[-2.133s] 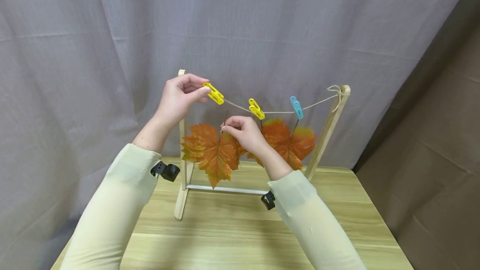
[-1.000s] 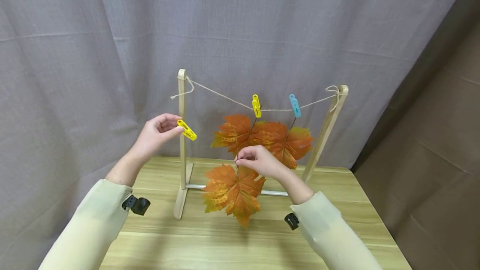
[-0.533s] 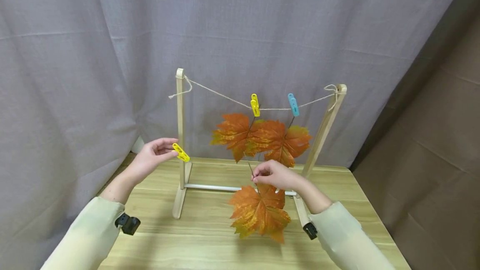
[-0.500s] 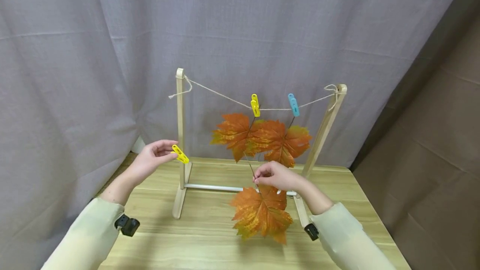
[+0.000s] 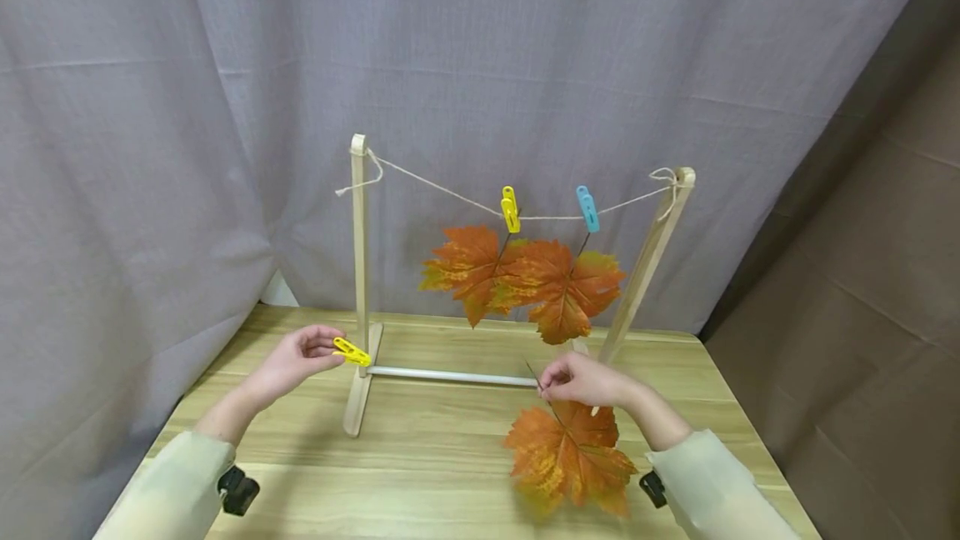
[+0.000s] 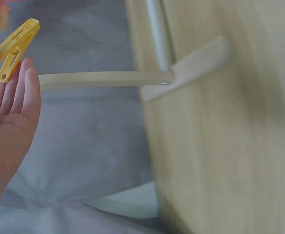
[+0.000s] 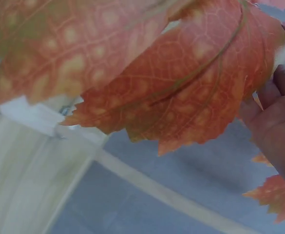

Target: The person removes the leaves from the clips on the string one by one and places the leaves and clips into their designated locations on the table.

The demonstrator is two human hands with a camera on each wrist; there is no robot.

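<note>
My left hand [image 5: 296,365] pinches a yellow clothespin [image 5: 352,352] between thumb and fingers, beside the foot of the left post. The same clothespin [image 6: 19,46] shows large in the left wrist view. With my right hand [image 5: 581,380] I pinch the thin dark stem of an orange maple leaf [image 5: 572,458], which hangs low over the right part of the table. That leaf [image 7: 181,73] fills much of the right wrist view and covers part of my fingers. On the string, another yellow clothespin [image 5: 510,210] and a blue clothespin [image 5: 588,208] each hold a hanging leaf.
A wooden stand stands on the wood-grain table [image 5: 420,473], with a left post [image 5: 360,248], a right post [image 5: 648,265] and a white crossbar [image 5: 450,375]. Twine [image 5: 442,187] sags between the posts. Grey curtain [image 5: 480,65] hangs close behind.
The left hand has taken its yellow clothespin off the twine and come down to the left. The right hand has carried its leaf down and right, away from the line.
</note>
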